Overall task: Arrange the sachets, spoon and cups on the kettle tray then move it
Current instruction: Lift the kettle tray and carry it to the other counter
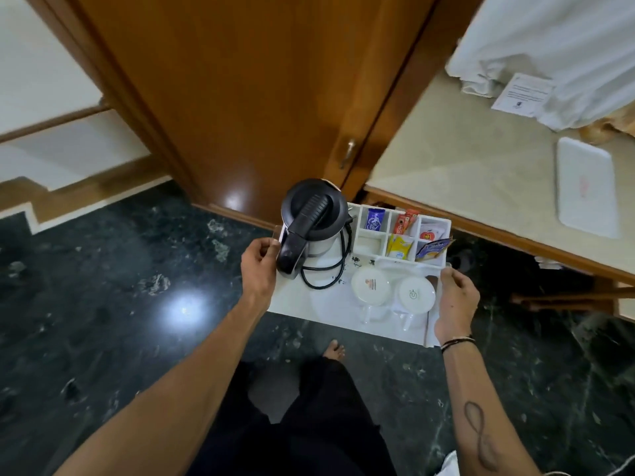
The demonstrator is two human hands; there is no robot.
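I hold a white kettle tray [295, 304] in the air above the dark floor. My left hand [258, 266] grips its left edge and my right hand [457, 300] grips its right edge. A black and steel kettle [314, 225] with its coiled cord [326, 273] stands on the tray's left part. Two white cups [370, 285] [416, 294] rest upside down at the front right. Coloured sachets [400, 245] stand in the white divided box [367, 240] at the back right. A spoon [429, 317] lies along the right edge, partly hidden by my right hand.
A brown wooden cupboard door [240, 97] with a metal handle [348, 152] rises straight ahead. At the right a beige counter [464, 159] carries a white tray [587, 187], a printed card [522, 94] and white cloth [549, 46]. My legs and a bare foot [335, 350] are below the tray.
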